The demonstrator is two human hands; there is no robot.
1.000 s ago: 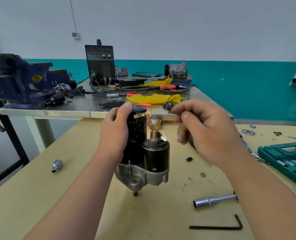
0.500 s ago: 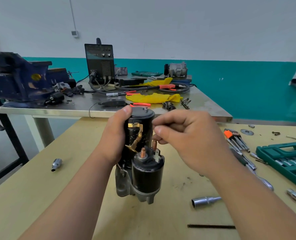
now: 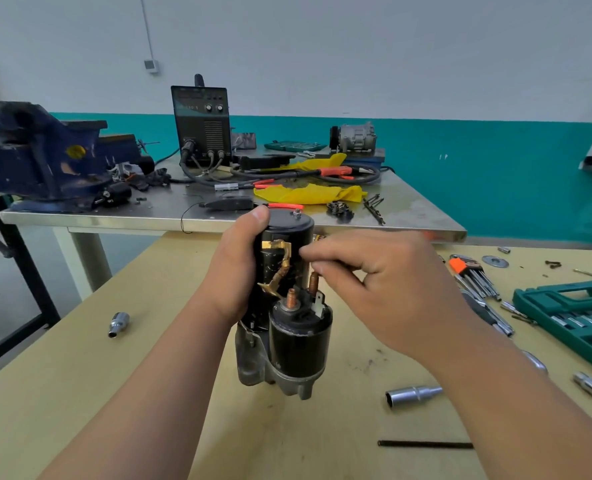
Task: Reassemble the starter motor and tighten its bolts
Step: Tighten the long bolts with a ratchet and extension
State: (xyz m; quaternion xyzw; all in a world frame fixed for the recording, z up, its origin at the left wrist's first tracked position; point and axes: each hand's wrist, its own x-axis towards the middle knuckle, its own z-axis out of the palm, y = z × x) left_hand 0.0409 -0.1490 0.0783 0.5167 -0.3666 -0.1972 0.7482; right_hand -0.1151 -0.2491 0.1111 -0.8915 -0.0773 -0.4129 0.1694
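Lying nearest us, toward the wooden tabletop's point(image 3: 80, 393) right edge, are a black hex key point(image 3: 426, 444) and, just beyond it, a socket point(image 3: 412, 394). Mid-tabletop the starter motor point(image 3: 298, 341) is upright, with our left hand point(image 3: 235, 275) wrapped round its black barrel. Our right hand point(image 3: 391, 296) curls, thumb and forefinger pinched together above a copper stud point(image 3: 313, 281); whether they hold anything we cannot tell. Beyond is a steel table point(image 3: 409, 216).

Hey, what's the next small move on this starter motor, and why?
Probably bring the right hand over to press the brass lead onto the front copper stud: its lug hangs loose beside the bare stud, while the left hand grips the starter motor steady.
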